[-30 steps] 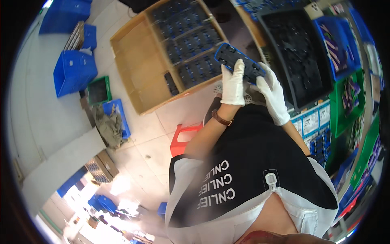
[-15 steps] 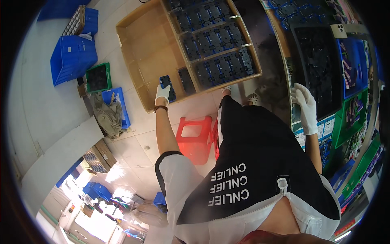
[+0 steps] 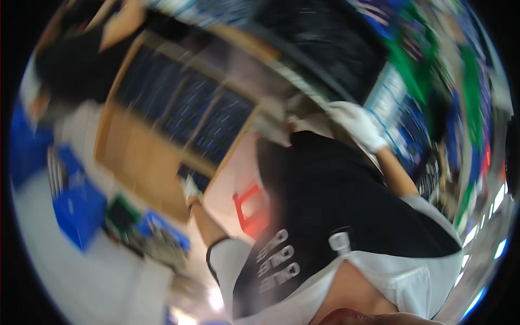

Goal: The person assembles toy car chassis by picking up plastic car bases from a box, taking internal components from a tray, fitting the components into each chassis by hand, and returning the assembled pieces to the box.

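Observation:
My left hand [image 3: 191, 189], in a white glove, reaches into the near end of a large tan box [image 3: 135, 143]. At its fingertips is a flat, dark, phone-sized part [image 3: 185, 171], which it appears to grip; blur hides the exact hold. Beside it, a dark strip of similar parts [image 3: 201, 179] lies against the box divider. Rows of black-and-blue parts [image 3: 208, 127] fill the box's other compartments. My right hand [image 3: 357, 125], also white-gloved, hovers by the workbench edge with its fingers stretched out, apparently holding nothing.
A red plastic stool [image 3: 250, 211] stands between the box and my body. Another person's dark sleeve [image 3: 81, 65] shows beyond the box. Blue bins [image 3: 80, 211] and a green crate [image 3: 122, 213] are at left. A black mat [image 3: 319, 43] lies on the bench.
The whole view has swung, shifting the box left and lower and the bench toward the middle. Another person has come into view at upper left. My left hand remains at the box with the dark part.

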A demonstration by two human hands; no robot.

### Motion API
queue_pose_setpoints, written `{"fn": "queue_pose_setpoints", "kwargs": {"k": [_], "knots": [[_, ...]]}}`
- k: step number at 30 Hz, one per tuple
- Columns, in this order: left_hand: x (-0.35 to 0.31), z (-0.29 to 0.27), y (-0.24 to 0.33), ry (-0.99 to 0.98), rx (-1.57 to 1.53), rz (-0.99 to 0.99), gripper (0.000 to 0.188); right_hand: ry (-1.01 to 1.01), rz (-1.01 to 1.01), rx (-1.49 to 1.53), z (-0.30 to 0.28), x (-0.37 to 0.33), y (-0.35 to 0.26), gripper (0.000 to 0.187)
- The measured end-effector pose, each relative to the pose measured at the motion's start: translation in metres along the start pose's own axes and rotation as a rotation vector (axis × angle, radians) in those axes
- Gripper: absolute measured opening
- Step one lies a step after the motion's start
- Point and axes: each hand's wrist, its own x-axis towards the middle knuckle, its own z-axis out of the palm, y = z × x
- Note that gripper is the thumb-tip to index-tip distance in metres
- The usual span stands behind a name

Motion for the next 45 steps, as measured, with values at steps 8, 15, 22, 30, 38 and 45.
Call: {"fn": "queue_pose_setpoints", "kwargs": {"k": [8,15,22,30,38,45], "knots": [[0.028,-0.013,0.041,0.251,0.274,-0.273,0.049,0.378,0.164,0.393,-0.018,-0.072,0.159,0.036],[0.045,-0.039,0.176,0.411,0.586,0.006,0.04,1.125,0.734,1.289,-0.072,-0.094,0.346,0.063],[-0.073,0.042,0.494,0.107,-0.679,0.23,0.04,1.084,0.521,0.598,-0.065,-0.09,0.483,0.037],[-0.184,0.214,0.6,-0.946,-1.058,0.121,0.064,0.81,0.56,1.003,-0.095,-0.089,0.262,0.033],[-0.216,0.25,0.609,-1.088,-1.477,-0.001,0.093,0.108,0.195,0.697,-0.075,-0.027,0.115,0.048],[-0.205,0.177,0.592,-0.767,-1.602,-0.02,0.089,0.507,-0.269,-0.179,-0.111,0.064,0.124,0.032]]}}
